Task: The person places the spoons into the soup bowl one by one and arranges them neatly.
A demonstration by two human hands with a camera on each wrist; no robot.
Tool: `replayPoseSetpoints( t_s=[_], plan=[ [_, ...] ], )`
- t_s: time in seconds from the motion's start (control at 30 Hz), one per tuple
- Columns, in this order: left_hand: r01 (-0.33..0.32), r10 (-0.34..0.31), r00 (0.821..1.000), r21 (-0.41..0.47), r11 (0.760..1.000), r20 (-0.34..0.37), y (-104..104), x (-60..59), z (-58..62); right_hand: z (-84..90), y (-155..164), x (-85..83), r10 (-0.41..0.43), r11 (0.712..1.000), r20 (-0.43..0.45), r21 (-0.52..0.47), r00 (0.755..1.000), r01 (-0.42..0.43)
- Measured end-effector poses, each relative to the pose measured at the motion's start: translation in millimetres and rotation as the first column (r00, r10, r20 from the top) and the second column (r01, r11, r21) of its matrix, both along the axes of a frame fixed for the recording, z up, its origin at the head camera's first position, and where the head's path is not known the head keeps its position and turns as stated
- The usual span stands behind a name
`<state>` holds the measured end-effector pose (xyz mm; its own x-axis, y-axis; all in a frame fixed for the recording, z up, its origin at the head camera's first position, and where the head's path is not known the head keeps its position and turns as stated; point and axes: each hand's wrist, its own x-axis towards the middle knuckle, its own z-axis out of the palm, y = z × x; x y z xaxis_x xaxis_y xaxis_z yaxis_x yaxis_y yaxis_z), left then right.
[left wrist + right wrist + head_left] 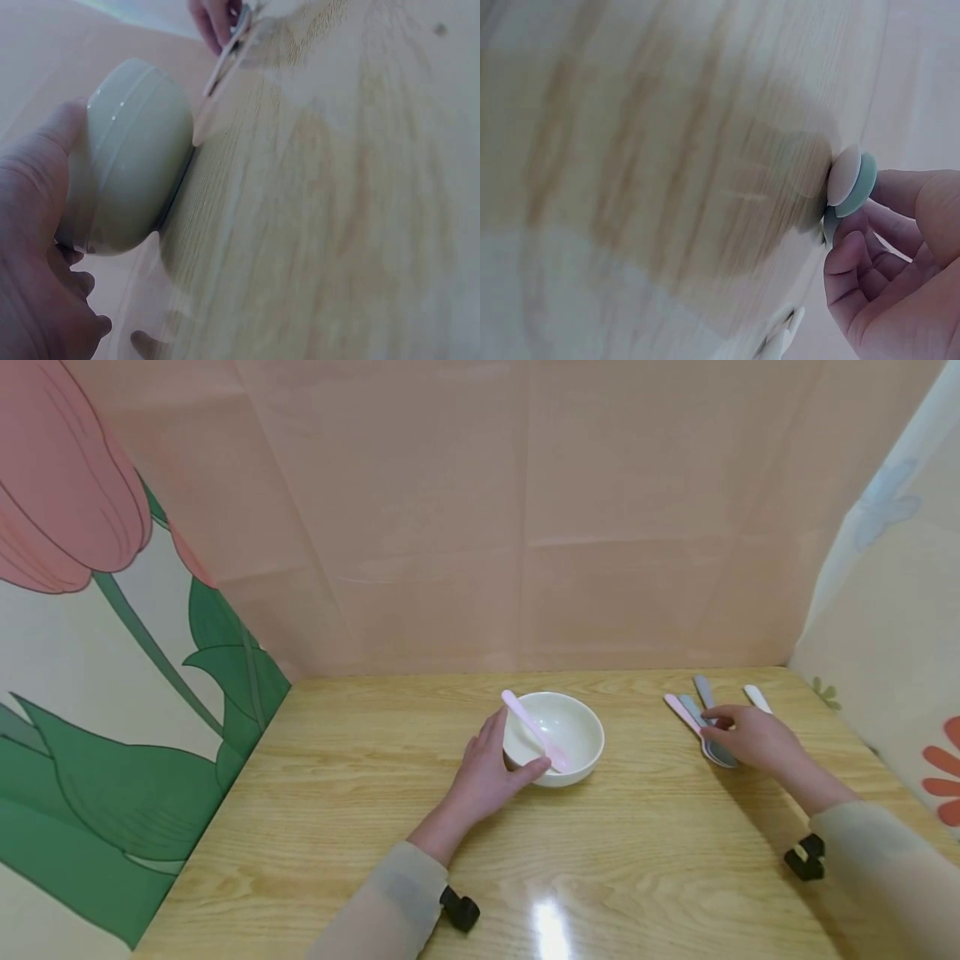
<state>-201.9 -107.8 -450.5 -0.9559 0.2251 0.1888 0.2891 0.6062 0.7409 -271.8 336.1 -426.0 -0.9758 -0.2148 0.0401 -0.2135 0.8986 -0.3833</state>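
Cupping the white bowl (pixel 555 737) with my left hand (pixel 486 774), I had my thumb curled along its near side and my fingers wrapped around the wall at about nine o'clock, so it stood steady on the wooden table (pixel 360 793). One pink spoon (pixel 534 729) already lay in the bowl, its head down inside and its handle slanting out over the rim toward eleven o'clock. That much looked done.

My right hand (pixel 753 739) rested well out at three o'clock from the bowl, fingers bent over the cluster of spoons (pixel 705 722) lying flat on the table. From the right wrist view, my fingertips (pixel 847 259) touched the stacked spoon heads (pixel 849 184), a pale pink one over a blue-green one, and I judged I was pinching at them, though none had left the table yet. A white spoon (pixel 757 697) lay just beside my hand at one o'clock, untouched.

So I judged the work about a quarter along: one spoon in, several left on the table.
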Motion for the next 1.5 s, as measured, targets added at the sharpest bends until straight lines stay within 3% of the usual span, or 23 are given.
replayPoseSetpoints(
  t_s=[0.5,0.93,1.5],
  plan=[
    [-0.005,0.005,1.0,0.006,1.0,0.008,0.3,1.7,2.8,1.7,-2.5,-3.2,-0.016,1.0,0.047,0.0,0.999,0.016],
    [-0.008,0.008,1.0,0.0,1.0,0.017,0.4,2.9,4.3,7.3,-0.9,-3.0,-0.025,0.996,0.069,-0.079,0.997,0.031],
    [-0.002,0.002,1.0,-0.005,1.0,0.013,0.2,2.6,4.1,22.3,-9.1,4.0,-0.017,0.984,0.017,-0.178,1.0,0.02]
  ],
)
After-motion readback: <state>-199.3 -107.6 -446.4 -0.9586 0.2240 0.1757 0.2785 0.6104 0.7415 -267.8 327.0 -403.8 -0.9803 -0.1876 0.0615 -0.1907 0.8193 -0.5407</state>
